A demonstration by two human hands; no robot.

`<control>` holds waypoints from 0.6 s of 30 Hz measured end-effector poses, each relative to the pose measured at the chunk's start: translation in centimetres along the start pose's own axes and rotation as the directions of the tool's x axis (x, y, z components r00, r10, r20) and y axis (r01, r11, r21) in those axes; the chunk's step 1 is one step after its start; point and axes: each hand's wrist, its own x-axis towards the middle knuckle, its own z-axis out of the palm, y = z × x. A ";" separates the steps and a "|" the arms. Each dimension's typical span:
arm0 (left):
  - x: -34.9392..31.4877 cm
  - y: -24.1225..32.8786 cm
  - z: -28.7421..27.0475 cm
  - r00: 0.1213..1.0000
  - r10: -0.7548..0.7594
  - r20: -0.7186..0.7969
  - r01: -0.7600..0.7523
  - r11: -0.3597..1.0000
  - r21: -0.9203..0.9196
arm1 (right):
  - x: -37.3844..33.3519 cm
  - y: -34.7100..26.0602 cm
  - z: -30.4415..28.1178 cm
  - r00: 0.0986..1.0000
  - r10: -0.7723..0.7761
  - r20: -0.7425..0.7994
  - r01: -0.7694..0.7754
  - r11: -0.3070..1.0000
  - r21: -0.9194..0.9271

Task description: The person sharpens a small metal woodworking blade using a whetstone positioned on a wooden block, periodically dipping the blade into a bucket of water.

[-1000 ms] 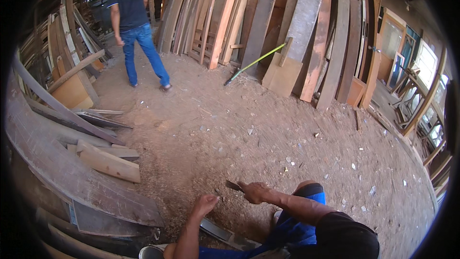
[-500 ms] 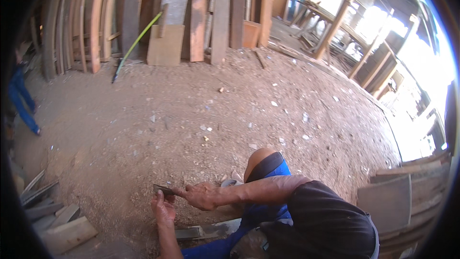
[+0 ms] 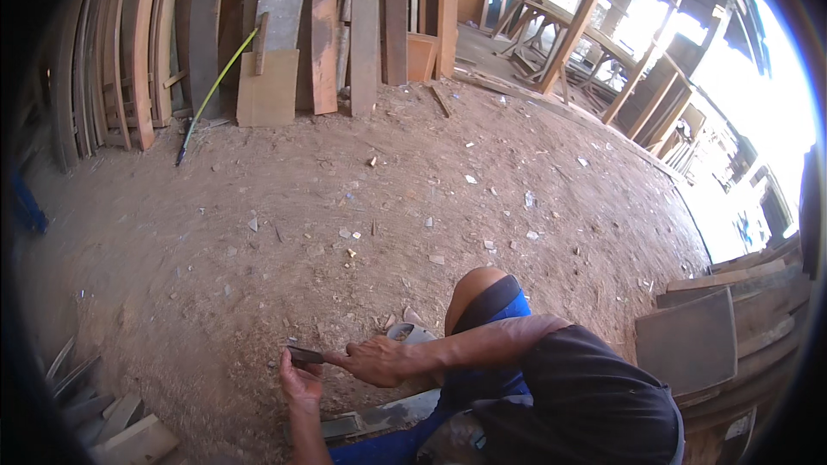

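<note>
Right now, hands: both meet low in front of me, just above the sawdust-covered dirt floor (image 3: 345, 189).
Left hand (image 3: 300, 381): palm turned up, fingers curled round one end of a small dark flat tool (image 3: 306, 355).
Right hand (image 3: 379, 360): reaching across my body, fingers pinching the other end of that tool.
Tool: held level between both hands, off the ground; I cannot tell its exact kind.
My knee (image 3: 474, 293): bent, in blue trousers, just right of the hands.
Underneath: a grey plank (image 3: 379, 418) lies below my forearms.
Far side: boards (image 3: 327, 26) lean upright against the wall, with a yellow-handled stick (image 3: 215, 90) slanted beside them.
Right edge: flat boards stacked (image 3: 706, 336).
</note>
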 end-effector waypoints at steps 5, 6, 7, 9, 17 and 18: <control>-0.2 0.4 -0.8 0.999 -0.006 -0.044 0.006 1.000 0.005 | 0.7 0.3 0.0 0.998 -0.057 -0.015 0.056 0.998 -0.025; 0.0 0.5 -1.0 0.996 -0.013 -0.084 0.012 1.000 -0.013 | 1.0 0.5 0.3 0.996 -0.079 -0.049 0.078 0.997 -0.024; 0.0 0.6 -1.1 0.992 -0.019 -0.123 0.015 0.999 -0.033 | 1.4 0.7 0.5 0.995 -0.093 -0.042 0.091 0.995 -0.033; 0.0 1.0 -1.7 0.990 0.000 -0.139 -0.009 0.998 -0.058 | 2.2 0.6 0.3 0.990 -0.122 -0.065 0.120 0.992 -0.030; -2.0 5.4 -7.3 0.945 0.259 -0.203 -0.296 0.937 -0.184 | 9.3 -4.5 -1.4 0.959 -0.270 0.088 0.282 0.940 -0.194; -2.6 5.8 -7.2 0.923 0.327 -0.201 -0.363 0.915 -0.175 | 9.4 -5.7 -2.0 0.963 -0.239 0.128 0.266 0.923 -0.277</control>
